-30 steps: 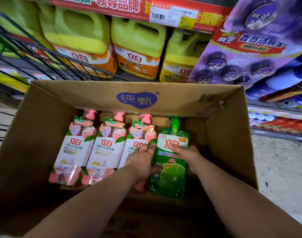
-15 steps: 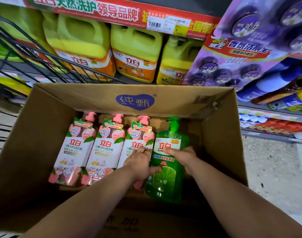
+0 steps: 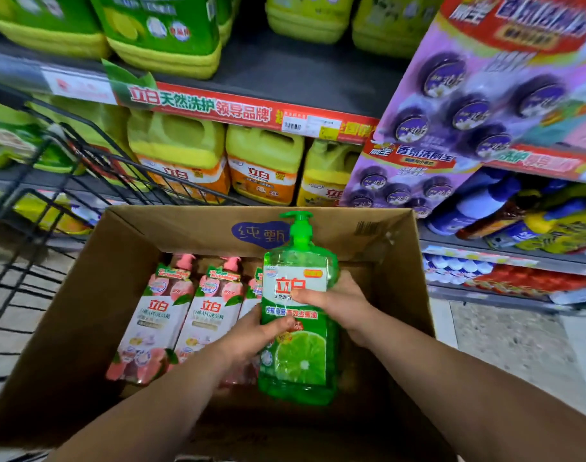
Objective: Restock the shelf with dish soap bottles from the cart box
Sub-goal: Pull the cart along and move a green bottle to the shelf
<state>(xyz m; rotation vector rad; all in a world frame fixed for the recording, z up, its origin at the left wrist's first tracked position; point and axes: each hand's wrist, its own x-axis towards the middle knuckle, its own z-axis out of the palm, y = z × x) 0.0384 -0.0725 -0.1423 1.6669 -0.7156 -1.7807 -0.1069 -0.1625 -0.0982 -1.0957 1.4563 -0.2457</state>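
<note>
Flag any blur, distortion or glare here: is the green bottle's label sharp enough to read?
Head view: motion blur smears the purple display pack and the top-shelf green jugs; the green bottle, held by left hand and right hand, is only slightly soft, its large logo readable; wide-angle distortion slants the shelf edge strip; no strong glare.

The green bottle (image 3: 298,315) is clear, glossy plastic with a smooth printed label and an opaque plastic pump. The pink bottles (image 3: 158,315) lying in the box look glossy too, under shiny printed wrap. The box (image 3: 85,311) is matt brown cardboard. The cart (image 3: 35,201) is thin black metal wire. The yellow jugs (image 3: 265,161) are opaque, slightly shiny plastic. The floor (image 3: 518,345) is speckled stone.
</note>
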